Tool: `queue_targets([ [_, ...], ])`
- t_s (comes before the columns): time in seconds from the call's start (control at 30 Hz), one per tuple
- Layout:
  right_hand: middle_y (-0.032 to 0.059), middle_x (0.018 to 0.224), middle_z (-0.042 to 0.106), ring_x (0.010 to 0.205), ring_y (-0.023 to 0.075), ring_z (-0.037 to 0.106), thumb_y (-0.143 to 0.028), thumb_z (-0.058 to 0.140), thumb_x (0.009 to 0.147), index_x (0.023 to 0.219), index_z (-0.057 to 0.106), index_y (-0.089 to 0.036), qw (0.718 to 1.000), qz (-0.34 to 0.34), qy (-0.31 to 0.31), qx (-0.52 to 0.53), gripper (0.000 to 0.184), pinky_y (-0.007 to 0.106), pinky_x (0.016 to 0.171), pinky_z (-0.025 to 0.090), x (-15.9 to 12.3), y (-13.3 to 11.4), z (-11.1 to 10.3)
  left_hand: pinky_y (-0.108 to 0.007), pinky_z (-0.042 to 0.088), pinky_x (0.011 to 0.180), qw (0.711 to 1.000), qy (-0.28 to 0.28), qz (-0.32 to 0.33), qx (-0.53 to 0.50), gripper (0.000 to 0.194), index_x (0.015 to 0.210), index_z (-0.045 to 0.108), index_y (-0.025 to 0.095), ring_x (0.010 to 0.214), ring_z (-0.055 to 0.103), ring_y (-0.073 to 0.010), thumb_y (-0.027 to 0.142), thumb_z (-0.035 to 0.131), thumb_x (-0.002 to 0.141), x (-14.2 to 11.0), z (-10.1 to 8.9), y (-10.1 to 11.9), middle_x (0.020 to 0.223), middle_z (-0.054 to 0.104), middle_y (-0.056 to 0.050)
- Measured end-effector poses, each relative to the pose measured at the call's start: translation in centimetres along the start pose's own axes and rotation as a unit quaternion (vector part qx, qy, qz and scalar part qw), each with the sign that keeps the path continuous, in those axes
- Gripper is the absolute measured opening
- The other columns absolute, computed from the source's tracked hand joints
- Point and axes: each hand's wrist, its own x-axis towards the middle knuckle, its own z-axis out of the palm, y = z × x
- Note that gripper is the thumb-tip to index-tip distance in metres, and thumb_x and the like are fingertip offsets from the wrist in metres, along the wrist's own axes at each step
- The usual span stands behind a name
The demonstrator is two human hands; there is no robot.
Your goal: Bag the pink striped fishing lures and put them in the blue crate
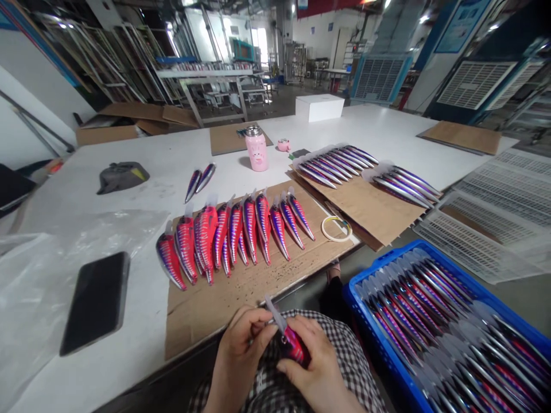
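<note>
Both hands meet over my lap at the bottom of the view, below the table edge. My right hand [316,367] is wrapped round a red and purple fishing lure [295,345]. My left hand [241,347] pinches the lure's clear tip [274,312] with thumb and fingers. Just beyond, on a cardboard sheet [232,298], lies a row of several red and purple lures [232,232].
A blue crate [370,274] of several lures stands at my right. More silver lures [340,159] lie on a second cardboard sheet, with a tape roll [336,228] beside it. A black phone [97,301], a pink bottle [256,149], two loose lures [199,181] and a white box [319,107] sit on the white table.
</note>
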Motion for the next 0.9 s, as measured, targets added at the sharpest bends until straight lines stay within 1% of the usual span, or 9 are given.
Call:
queue_targets([
  [0.03,0.0058,0.108,0.068,0.101,0.0263,0.063,-0.012,0.074,0.059,0.111,0.062,-0.023,1.0,0.002,-0.002,0.001,0.055,0.036,0.088,0.052,0.0,0.0,0.0,-0.023,0.045,0.065,0.999,-0.012,0.01,0.033,0.007,0.083,0.061,0.023,0.068,0.056,-0.0136,0.03,0.058,0.081,0.0,-0.1,0.2,0.075,0.058,0.003],
  [0.1,0.0057,0.109,0.068,0.102,0.0264,0.062,-0.01,0.074,0.058,0.112,0.061,-0.024,1.0,0.005,-0.004,0.002,0.058,0.037,0.089,0.051,-0.1,0.1,0.1,-0.023,0.043,0.062,0.997,-0.04,0.007,0.067,0.011,0.08,0.06,0.023,0.063,0.055,-0.0135,0.032,0.055,0.084,-0.1,-0.4,0.8,0.07,0.058,0.003],
  [0.2,0.0063,0.109,0.067,0.102,0.027,0.062,-0.008,0.076,0.055,0.112,0.061,-0.023,1.0,0.005,-0.001,-0.002,0.061,0.037,0.089,0.051,-0.2,0.2,0.2,-0.024,0.043,0.062,0.995,-0.061,-0.021,0.072,0.016,0.081,0.059,0.023,0.063,0.055,-0.0143,0.036,0.05,0.086,-0.2,-0.6,1.6,0.068,0.059,0.003],
  [0.33,0.0071,0.108,0.068,0.1,0.0272,0.062,-0.007,0.078,0.053,0.111,0.061,-0.022,1.0,-0.004,0.002,-0.009,0.062,0.037,0.087,0.052,-0.1,0.1,0.1,-0.024,0.043,0.062,0.994,-0.074,-0.053,0.066,0.022,0.081,0.057,0.022,0.064,0.057,-0.0151,0.04,0.046,0.087,-0.2,-0.4,2.2,0.07,0.061,0.002],
  [0.4,0.0065,0.107,0.068,0.099,0.0263,0.063,-0.007,0.078,0.054,0.112,0.061,-0.022,1.0,-0.013,0.006,-0.008,0.062,0.036,0.086,0.052,-0.1,0.1,0.0,-0.024,0.042,0.06,0.994,-0.072,-0.057,0.067,0.022,0.079,0.056,0.022,0.062,0.056,-0.015,0.04,0.045,0.087,-0.1,-0.3,2.3,0.069,0.059,0.002],
  [0.57,0.0062,0.108,0.068,0.098,0.0255,0.064,-0.009,0.074,0.059,0.113,0.06,-0.022,1.0,-0.022,0.011,-0.016,0.057,0.035,0.086,0.053,0.0,0.1,-0.2,-0.024,0.04,0.058,0.99,-0.029,-0.002,0.135,0.023,0.072,0.056,0.021,0.059,0.052,-0.0153,0.038,0.047,0.085,0.0,-0.3,2.4,0.064,0.054,0.002],
  [0.63,0.0066,0.108,0.068,0.098,0.0263,0.063,-0.009,0.075,0.058,0.113,0.06,-0.022,0.999,-0.026,0.013,-0.023,0.058,0.036,0.086,0.053,0.0,0.1,-0.2,-0.023,0.039,0.056,0.99,-0.027,-0.01,0.135,0.022,0.072,0.056,0.022,0.057,0.05,-0.0149,0.037,0.047,0.085,-0.1,-0.3,2.5,0.061,0.052,0.002],
  [0.77,0.0056,0.108,0.068,0.1,0.0256,0.063,-0.01,0.074,0.059,0.113,0.06,-0.023,0.999,-0.029,0.009,-0.025,0.058,0.034,0.085,0.053,-0.1,0.2,-0.1,-0.022,0.039,0.055,0.994,-0.033,-0.035,0.101,0.019,0.071,0.054,0.022,0.055,0.05,-0.0143,0.034,0.047,0.084,-0.2,-0.3,2.7,0.06,0.052,0.003],
  [0.9,0.0056,0.11,0.067,0.101,0.0255,0.062,-0.01,0.075,0.059,0.115,0.059,-0.023,0.999,-0.037,0.007,-0.028,0.06,0.034,0.086,0.053,-0.2,0.4,-0.1,-0.021,0.036,0.052,0.995,-0.023,-0.039,0.094,0.019,0.066,0.051,0.022,0.052,0.046,-0.0134,0.031,0.048,0.082,-0.1,-0.2,3.0,0.056,0.047,0.005],
])
